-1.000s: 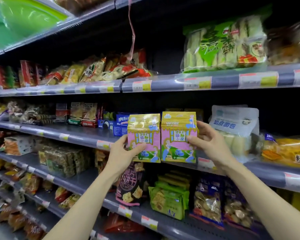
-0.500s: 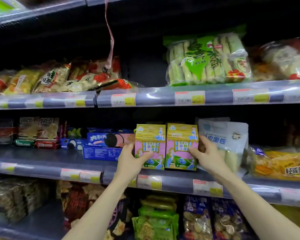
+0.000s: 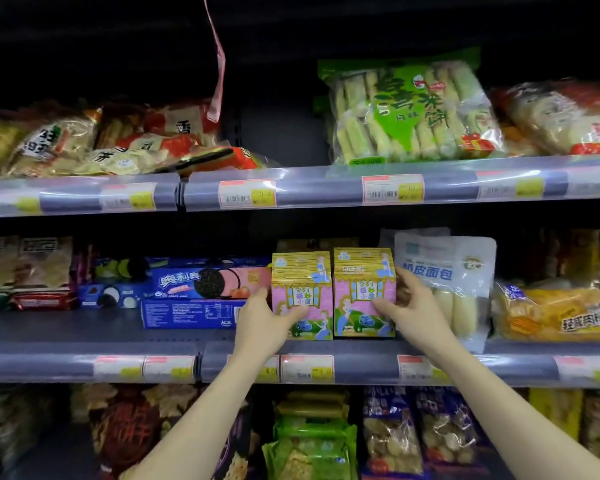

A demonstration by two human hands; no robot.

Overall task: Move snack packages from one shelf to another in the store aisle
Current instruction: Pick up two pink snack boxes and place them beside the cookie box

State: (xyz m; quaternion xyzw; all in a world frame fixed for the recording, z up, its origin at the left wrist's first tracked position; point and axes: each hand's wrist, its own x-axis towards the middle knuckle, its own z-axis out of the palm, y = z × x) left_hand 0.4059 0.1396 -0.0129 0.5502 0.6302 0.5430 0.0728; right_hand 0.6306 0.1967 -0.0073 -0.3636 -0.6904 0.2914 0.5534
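Two pink-and-yellow house-shaped snack boxes stand side by side on the middle shelf (image 3: 174, 344). My left hand (image 3: 262, 323) grips the left box (image 3: 300, 282), thumb on its front, fingers round its left side. The right box (image 3: 362, 282) is gripped by my right hand (image 3: 414, 308), thumb across its front, fingers behind its right side. The bottoms of both boxes sit at the shelf surface, just behind the front rail.
Blue cookie boxes (image 3: 201, 289) lie left of the pair, and a white bread bag (image 3: 454, 282) stands close on the right. Above, a green rice-cracker bag (image 3: 409, 109) sits on the upper shelf. A pink ribbon (image 3: 217, 64) hangs down. More snack bags fill the lower shelf.
Both hands carried the two boxes from in front of the shelf edge inward and set them down on the middle shelf. The view swung to face the shelf.
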